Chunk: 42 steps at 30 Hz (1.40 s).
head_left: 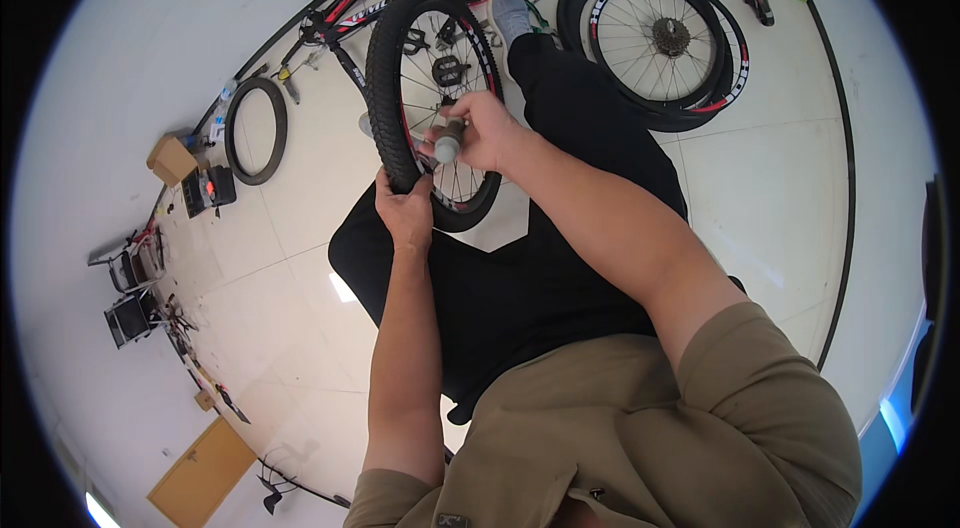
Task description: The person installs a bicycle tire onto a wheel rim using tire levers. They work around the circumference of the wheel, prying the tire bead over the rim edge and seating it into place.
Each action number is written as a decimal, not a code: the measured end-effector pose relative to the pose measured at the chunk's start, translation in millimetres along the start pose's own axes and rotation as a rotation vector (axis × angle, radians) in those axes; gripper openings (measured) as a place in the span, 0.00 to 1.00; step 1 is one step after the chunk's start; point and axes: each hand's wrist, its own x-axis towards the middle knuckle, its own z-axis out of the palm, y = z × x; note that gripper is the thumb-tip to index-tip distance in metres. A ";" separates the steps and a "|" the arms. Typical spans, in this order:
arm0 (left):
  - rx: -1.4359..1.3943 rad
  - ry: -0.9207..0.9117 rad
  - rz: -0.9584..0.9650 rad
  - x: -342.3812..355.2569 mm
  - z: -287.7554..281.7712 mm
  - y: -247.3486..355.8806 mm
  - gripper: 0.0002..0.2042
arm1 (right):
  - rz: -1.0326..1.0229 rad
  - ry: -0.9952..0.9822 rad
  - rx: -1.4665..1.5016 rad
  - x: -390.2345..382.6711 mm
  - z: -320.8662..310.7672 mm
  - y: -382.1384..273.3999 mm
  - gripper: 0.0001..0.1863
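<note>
Brown shirt is facing wheel; right grip is clasping grey-ended tool over it; left grip is pinching its edge.

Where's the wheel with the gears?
The wheel with gears lies at the upper right of the head view, to the right of the grey shoe.

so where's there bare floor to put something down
Bare floor shows left, between the loose tyre and the black trousers; also right, below the cassette wheel, between those trousers and the dark wall-edge strip. It's crowded up top, where the bicycle frame, grey shoe and knobbly-tyred wheel bunch together.
</note>
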 end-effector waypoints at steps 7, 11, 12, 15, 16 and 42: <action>-0.122 -0.023 -0.074 3.3 -3.7 -4.9 0.20 | -0.066 -0.355 -0.080 6.2 5.6 -4.5 0.18; -0.139 -0.058 -0.125 6.1 -8.1 -9.7 0.20 | -0.082 -0.341 -0.239 8.1 13.5 -3.4 0.07; -0.133 -0.070 -0.129 6.5 -9.5 -12.1 0.20 | -0.092 -0.279 -0.311 5.6 13.6 -3.5 0.08; -0.149 -0.068 -0.141 5.1 -9.7 -13.7 0.21 | -0.099 -0.116 -0.496 -7.3 17.6 -4.1 0.10; -0.142 -0.069 -0.146 5.3 -9.2 -13.6 0.21 | -0.093 -0.079 -0.535 -2.8 13.6 -5.0 0.10; -0.096 -0.108 -0.155 0.2 -9.3 -8.2 0.23 | -0.232 0.386 -0.551 46.9 -34.9 36.3 0.26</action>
